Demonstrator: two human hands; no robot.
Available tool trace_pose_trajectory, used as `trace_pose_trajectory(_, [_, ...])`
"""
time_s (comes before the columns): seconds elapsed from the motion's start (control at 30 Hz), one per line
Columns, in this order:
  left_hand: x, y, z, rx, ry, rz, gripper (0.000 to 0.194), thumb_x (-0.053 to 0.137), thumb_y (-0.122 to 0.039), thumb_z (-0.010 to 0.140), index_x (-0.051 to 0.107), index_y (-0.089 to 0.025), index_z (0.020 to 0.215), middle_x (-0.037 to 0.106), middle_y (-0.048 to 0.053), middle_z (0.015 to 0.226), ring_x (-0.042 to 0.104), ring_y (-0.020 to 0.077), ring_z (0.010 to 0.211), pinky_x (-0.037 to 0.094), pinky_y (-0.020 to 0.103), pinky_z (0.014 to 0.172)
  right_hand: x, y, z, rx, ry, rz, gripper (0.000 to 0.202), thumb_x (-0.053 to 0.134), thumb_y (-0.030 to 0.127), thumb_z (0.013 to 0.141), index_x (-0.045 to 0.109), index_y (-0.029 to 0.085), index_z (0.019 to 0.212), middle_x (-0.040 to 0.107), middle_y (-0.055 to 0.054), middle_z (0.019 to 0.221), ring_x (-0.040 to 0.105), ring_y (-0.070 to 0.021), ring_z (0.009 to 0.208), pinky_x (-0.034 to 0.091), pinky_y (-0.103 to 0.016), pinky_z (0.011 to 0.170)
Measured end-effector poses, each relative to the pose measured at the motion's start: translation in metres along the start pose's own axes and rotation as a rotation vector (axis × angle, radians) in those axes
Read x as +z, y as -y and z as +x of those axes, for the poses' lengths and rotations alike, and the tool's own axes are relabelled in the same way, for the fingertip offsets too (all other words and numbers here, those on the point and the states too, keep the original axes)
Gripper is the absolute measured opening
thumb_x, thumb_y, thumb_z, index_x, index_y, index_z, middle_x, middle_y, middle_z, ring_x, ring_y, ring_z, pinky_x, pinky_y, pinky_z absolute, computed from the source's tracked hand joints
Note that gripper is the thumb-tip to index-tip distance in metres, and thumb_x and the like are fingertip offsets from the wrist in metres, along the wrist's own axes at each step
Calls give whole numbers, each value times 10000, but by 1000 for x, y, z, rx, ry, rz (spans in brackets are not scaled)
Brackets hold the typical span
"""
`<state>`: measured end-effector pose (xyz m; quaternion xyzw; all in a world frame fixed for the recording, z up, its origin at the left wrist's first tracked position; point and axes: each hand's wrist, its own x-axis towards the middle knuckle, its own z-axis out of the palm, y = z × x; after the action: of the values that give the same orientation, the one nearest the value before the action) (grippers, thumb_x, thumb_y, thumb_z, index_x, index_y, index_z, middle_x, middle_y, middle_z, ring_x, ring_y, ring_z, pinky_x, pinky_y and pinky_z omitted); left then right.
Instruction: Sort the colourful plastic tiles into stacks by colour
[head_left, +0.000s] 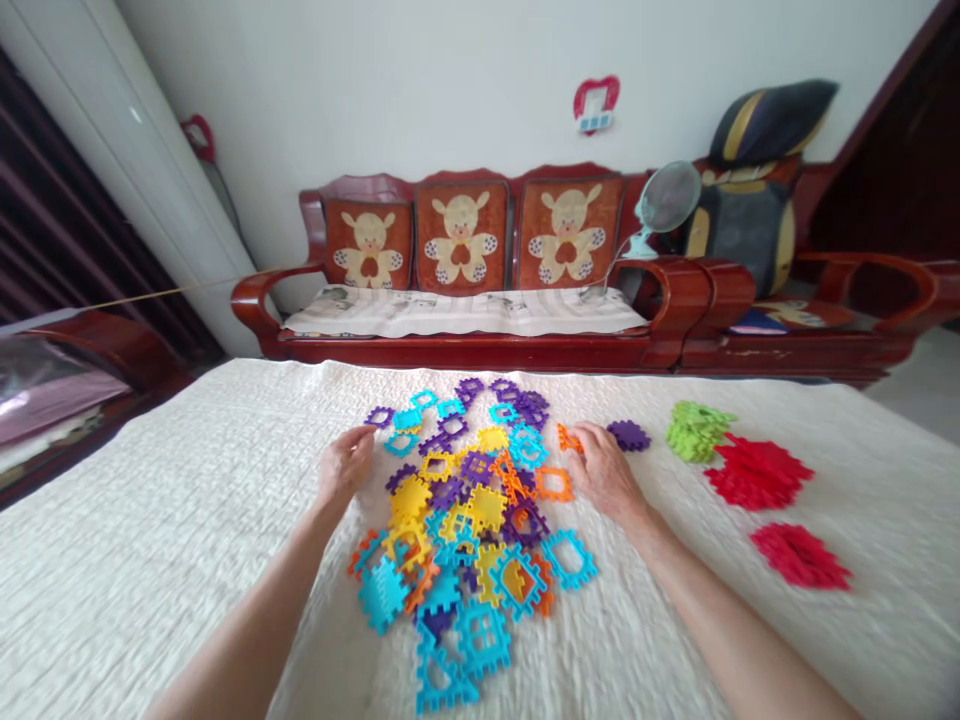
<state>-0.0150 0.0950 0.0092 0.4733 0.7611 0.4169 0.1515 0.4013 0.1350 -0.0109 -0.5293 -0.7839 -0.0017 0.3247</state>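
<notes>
"Where to find the plastic tiles (487,508)?"

"Heaped between left hand (347,467) and right hand (604,472)."

"Gripping any?"

"Cannot tell: touching an orange tile (568,440) with the right, curled beside a purple tile (373,423) with the left. Beyond, facing a wooden sofa (465,352)."

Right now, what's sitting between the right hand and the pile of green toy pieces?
A purple toy piece lies on the white cover between the right hand and the green pile, in the head view.

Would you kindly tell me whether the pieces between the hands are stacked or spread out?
Spread out: the pieces lie loosely scattered at varied angles, some overlapping, across the pale cover.
</notes>
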Motion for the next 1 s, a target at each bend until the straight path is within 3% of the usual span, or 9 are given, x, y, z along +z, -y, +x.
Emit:
trace_pose_trajectory(0.17, [12, -11, 54, 82, -18, 131, 381, 518, -316, 870, 714, -155, 1155, 700, 147, 1233, 634, 258, 1167, 487, 358, 1009, 6, -7, 1, 5, 9, -31, 382, 403, 280, 908, 605, 145, 1203, 641, -172, 1266, 562, -290, 1211, 417, -449, 1094])
trace_pose_trajectory(0.3, [24, -10, 72, 125, 43, 126, 438, 469, -369, 909, 687, -156, 1224, 672, 146, 1301, 600, 261, 1240, 440, 379, 1085, 10, -11, -1, 12, 11, -46, 417, 403, 301, 916, 584, 136, 1254, 629, -179, 1312, 554, -304, 1252, 417, -477, 1094])
trace_pose_trajectory(0.47, [34, -11, 70, 207, 180, 55, 468, 485, -502, 872, 738, -222, 1150, 735, 63, 1194, 652, 252, 1136, 482, 350, 1036, 10, -5, -4, -43, 62, 67, 436, 389, 341, 946, 556, 144, 1297, 611, -178, 1354, 551, -307, 1279, 423, -517, 1095])
trace_pose_trajectory(0.6, [40, -19, 61, 285, 305, -128, 682, 553, -735, 754, 756, -194, 1117, 744, 72, 1166, 650, 292, 1114, 492, 381, 1033, 7, 17, -8, -41, 161, 223, 434, 390, 379, 982, 537, 169, 1332, 621, -152, 1349, 580, -266, 1259, 457, -464, 1089])
trace_pose_trajectory(0.67, [41, -25, 55, 258, 401, -216, 767, 598, -803, 683, 760, -184, 1106, 759, 77, 1100, 667, 298, 1056, 521, 397, 991, 4, 30, -10, -58, 207, 295, 436, 415, 390, 985, 526, 180, 1351, 610, -143, 1372, 566, -259, 1284, 447, -464, 1109])
trace_pose_trajectory(0.77, [41, -34, 47, 191, 515, -308, 765, 653, -818, 633, 775, -187, 1047, 771, 81, 1018, 688, 288, 981, 554, 397, 922, 0, 46, -11, -65, 241, 397, 428, 446, 392, 985, 528, 197, 1357, 570, -134, 1433, 517, -253, 1351, 407, -470, 1155])
trace_pose_trajectory(0.9, [42, -40, 41, 176, 590, -457, 684, 693, -764, 660, 778, -172, 993, 774, 113, 985, 705, 273, 962, 543, 400, 945, -9, 60, -14, -57, 279, 524, 413, 455, 379, 992, 526, 227, 1369, 561, -114, 1452, 515, -239, 1363, 415, -450, 1158])
trace_pose_trajectory(1.0, [47, -34, 43, 116, 510, -562, 646, 715, -722, 673, 767, -166, 997, 773, 122, 980, 715, 267, 945, 547, 391, 923, -11, 64, -16, -97, 251, 559, 407, 452, 381, 997, 529, 235, 1369, 551, -105, 1463, 505, -230, 1375, 413, -432, 1162])
